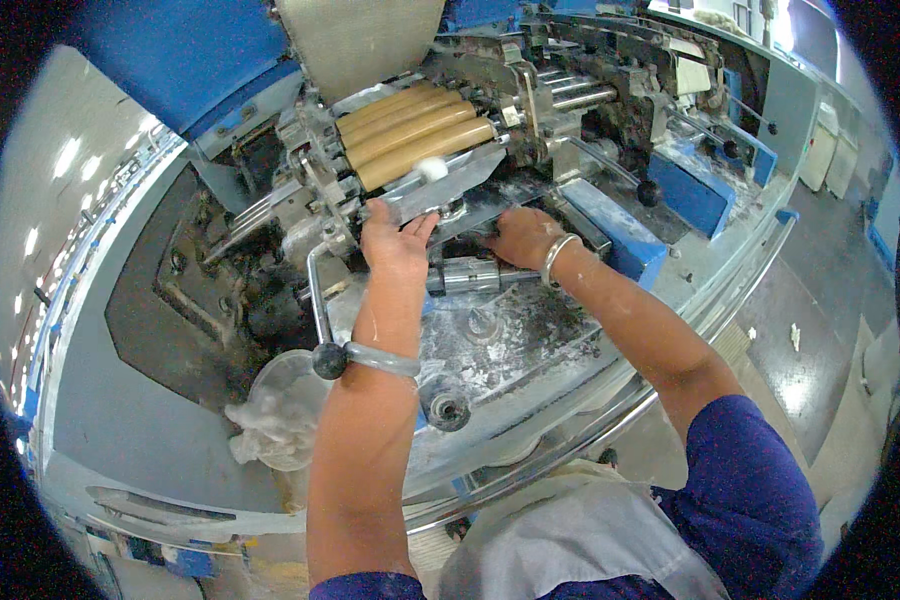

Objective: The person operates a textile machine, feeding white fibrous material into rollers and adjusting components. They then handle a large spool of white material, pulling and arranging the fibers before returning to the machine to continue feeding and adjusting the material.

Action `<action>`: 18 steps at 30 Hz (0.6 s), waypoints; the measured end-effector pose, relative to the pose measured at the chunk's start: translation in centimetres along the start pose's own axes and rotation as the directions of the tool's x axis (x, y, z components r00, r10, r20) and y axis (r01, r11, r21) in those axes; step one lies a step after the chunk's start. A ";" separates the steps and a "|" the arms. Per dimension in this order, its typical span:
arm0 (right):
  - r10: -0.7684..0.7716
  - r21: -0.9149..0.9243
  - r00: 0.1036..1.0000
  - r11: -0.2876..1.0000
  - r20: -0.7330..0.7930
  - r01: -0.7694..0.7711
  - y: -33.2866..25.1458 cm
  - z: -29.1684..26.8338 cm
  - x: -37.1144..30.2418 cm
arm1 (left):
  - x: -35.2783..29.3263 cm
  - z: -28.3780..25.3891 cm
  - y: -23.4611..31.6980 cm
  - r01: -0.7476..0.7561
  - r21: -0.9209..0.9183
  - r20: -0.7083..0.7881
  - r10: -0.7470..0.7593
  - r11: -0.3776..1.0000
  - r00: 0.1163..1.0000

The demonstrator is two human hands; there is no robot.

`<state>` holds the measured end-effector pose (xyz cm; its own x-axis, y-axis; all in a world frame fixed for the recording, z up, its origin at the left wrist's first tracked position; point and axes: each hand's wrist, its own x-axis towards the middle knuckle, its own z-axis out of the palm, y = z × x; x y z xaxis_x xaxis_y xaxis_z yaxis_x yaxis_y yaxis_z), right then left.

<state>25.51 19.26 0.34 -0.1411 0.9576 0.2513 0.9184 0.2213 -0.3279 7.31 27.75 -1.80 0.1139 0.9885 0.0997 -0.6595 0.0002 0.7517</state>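
Observation:
My left hand is at the front edge of a sloping metal plate, palm partly turned up. Its thumb and fingers are apart, and the fingertips are close to or touching the plate's edge. My right hand is farther right, fingers curled down by a dark flat metal part; what they grip, if anything, is hidden. Several tan rollers lie side by side behind the plate. A small white tuft of fibre sits between the rollers and the plate.
A bent metal lever with a black ball knob stands beside my left forearm. A clear container with white fluff is at lower left. Blue blocks lie to the right. White dust coats the machine bed; a metal rail runs along its front.

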 end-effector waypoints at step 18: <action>0.132 -0.016 0.980 0.991 -0.151 -0.136 2.6 4.1 0.9 | 1.4 -0.1 -0.7 0.144 -0.390 -0.031 -0.169 0.909 0.985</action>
<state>26.25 21.49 -3.98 0.0386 0.9395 0.3402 0.9348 0.0863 -0.3446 7.89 29.14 -2.23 0.2005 0.9785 -0.0491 -0.8734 0.2013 0.4434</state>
